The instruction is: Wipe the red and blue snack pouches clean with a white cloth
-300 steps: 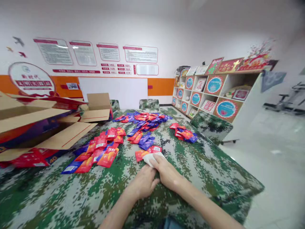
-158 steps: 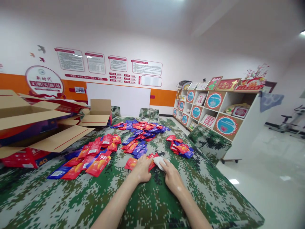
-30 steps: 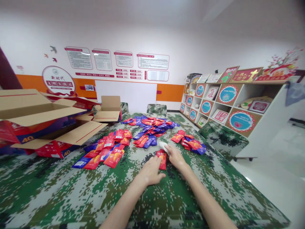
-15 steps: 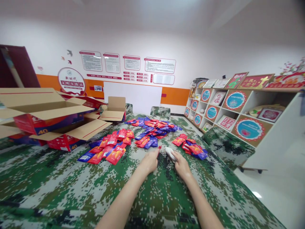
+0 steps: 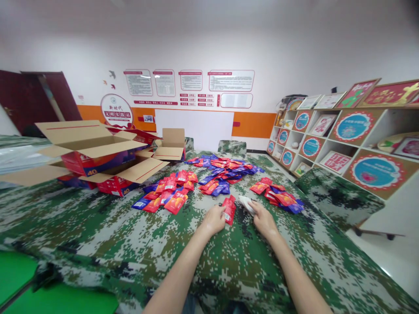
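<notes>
My left hand (image 5: 214, 219) is closed, pinching a red packet (image 5: 229, 210) by its left edge, its printed face turned toward me. Opposite it, my right hand (image 5: 264, 220) is closed around a white folded cloth or tissue (image 5: 246, 204), which points toward the packet without touching it. To the left of my hands lies a pile of red and blue packets (image 5: 173, 192). A larger heap of packets (image 5: 225, 172) spreads beyond my hands, and a smaller group (image 5: 278, 197) lies to the right.
Open cardboard boxes (image 5: 98, 152) stand stacked on the left of the camouflage-covered table (image 5: 137, 253). A smaller open box (image 5: 170, 144) sits behind them. A shelf unit (image 5: 324, 141) runs along the right side. Green seats (image 5: 65, 298) show at lower left.
The red packet has turned from edge-on to face-on in my left hand. The view has shifted left, so everything appears further right. My right hand still grips the white cloth or tissue.
</notes>
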Demonstrator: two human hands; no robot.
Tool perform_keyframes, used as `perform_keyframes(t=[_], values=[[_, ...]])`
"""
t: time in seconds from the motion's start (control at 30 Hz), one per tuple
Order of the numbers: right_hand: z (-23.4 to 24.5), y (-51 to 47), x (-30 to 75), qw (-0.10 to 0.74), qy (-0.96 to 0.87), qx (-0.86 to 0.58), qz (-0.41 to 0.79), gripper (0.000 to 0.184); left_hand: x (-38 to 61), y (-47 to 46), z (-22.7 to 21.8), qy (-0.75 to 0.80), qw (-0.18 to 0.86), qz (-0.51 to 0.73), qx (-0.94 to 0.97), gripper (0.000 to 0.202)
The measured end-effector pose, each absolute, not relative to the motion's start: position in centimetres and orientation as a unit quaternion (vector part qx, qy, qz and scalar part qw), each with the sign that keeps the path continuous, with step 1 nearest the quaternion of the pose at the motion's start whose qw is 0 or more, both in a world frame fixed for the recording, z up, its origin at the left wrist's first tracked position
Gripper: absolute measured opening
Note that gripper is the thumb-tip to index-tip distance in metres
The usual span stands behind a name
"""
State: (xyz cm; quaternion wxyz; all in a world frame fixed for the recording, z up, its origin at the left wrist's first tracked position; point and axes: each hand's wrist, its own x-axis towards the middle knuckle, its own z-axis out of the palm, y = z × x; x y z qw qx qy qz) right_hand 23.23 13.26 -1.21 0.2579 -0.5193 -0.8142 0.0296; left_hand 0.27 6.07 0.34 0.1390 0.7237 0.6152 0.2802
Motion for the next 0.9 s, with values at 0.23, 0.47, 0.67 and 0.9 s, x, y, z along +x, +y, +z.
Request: perform_keyframes(t=[0.23, 0.47, 0.67, 0.9], values=[[-0.9, 12.9, 22.9, 0.240, -0.817, -0.523, 0.033, 0.064, 0.0, 4.8, 0.5, 0.647, 0.039, 0.213, 0.731, 0.033], [0.0, 12.8, 22.6, 0.216, -0.824, -0.523, 0.033, 0.063, -0.2, 3.3, 1.6, 0.640, 0.007, 0.241, 0.730, 0.039], [2.7, 10.6, 20.2, 0.256, -0.855, -0.448, 0.054, 0.068, -1.0, 0.9, 1.5, 0.484, 0.026, 0.217, 0.847, 0.052], [2.6, 6.2, 15.4, 0.178, -0.919, -0.348, 0.057, 0.064, -1.5, -0.3, 0.3, 0.497, 0.054, 0.222, 0.837, 0.050]])
